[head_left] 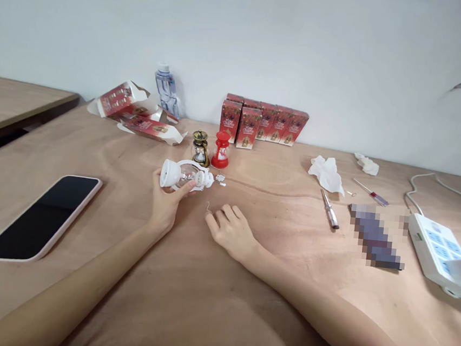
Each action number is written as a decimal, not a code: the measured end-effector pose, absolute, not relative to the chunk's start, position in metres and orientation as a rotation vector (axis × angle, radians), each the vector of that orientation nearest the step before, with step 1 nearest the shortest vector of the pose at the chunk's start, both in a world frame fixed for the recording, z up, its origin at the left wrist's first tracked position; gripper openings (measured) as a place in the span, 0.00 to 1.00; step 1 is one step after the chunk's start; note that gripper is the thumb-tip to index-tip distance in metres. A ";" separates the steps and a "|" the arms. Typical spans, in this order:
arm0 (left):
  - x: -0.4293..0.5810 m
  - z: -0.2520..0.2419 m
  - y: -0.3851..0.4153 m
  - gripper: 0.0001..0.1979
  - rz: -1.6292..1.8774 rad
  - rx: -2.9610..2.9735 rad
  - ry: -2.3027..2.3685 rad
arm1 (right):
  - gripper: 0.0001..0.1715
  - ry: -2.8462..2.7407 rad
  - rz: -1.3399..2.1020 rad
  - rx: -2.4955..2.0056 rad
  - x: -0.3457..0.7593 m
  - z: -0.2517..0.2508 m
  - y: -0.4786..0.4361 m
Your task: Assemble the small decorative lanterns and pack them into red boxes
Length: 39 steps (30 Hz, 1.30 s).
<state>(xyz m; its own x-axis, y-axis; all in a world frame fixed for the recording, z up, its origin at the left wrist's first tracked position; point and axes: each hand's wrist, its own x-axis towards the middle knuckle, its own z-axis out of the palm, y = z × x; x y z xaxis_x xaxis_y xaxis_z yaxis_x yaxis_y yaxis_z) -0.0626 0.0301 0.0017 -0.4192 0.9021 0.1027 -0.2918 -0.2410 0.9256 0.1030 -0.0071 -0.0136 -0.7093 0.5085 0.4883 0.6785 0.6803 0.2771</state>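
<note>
My left hand (167, 202) holds a small white lantern (185, 175) lying on its side just above the wooden table (244, 283), fingers wrapped round its clear globe. My right hand (231, 228) rests on the table close by, fingers curled down, its fingertips beside a tiny metal wire piece (208, 207). Small white bits (220, 178) lie by the lantern's top. A gold lantern (200, 147) and a red lantern (220, 150) stand upright just behind.
A phone (42, 215) lies at the left. Red boxes (262, 121) stand by the wall, opened boxes (138, 115) and a bottle (165, 90) to their left. Tissues (327, 173), two screwdrivers (330, 210), a power strip (443, 253) are at the right.
</note>
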 end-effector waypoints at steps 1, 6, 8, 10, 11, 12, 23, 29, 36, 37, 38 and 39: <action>-0.063 0.002 0.030 0.33 1.785 0.844 1.123 | 0.12 -2.508 -0.627 -0.944 0.103 -0.013 -0.007; -0.063 0.004 0.031 0.30 1.771 0.823 1.112 | 0.11 -2.535 -0.525 -0.956 0.106 -0.011 -0.005; -0.063 0.004 0.031 0.30 1.772 0.802 1.116 | 0.11 -2.571 -0.492 -0.791 0.110 -0.009 -0.002; -0.063 0.005 0.031 0.29 1.774 0.783 1.116 | 0.12 -2.597 -0.458 -0.526 0.114 -0.008 0.001; -0.063 0.005 0.031 0.29 1.778 0.775 1.116 | 0.13 -2.601 -0.431 -0.378 0.116 -0.007 0.003; -0.062 0.005 0.031 0.29 1.782 0.769 1.115 | 0.13 -2.594 -0.392 -0.247 0.118 -0.007 0.004; -0.063 0.001 0.031 0.31 1.772 0.807 1.142 | 0.13 -2.626 -0.115 -0.062 0.098 0.010 -0.032; -0.062 0.002 0.031 0.30 1.765 0.804 1.128 | 0.13 -2.663 -0.230 0.059 0.088 0.006 -0.047; -0.063 0.003 0.031 0.30 1.778 0.801 1.110 | 0.12 -2.658 -0.302 -0.297 0.095 0.005 -0.026; -0.063 0.003 0.031 0.30 1.776 0.802 1.117 | 0.11 -2.657 -0.243 -0.442 0.098 0.003 -0.020; -0.063 0.003 0.031 0.30 1.775 0.803 1.124 | 0.11 -2.634 -0.127 -0.598 0.102 0.002 -0.013; -0.063 0.003 0.031 0.30 1.773 0.804 1.129 | 0.11 -2.574 0.047 -0.744 0.105 0.000 -0.006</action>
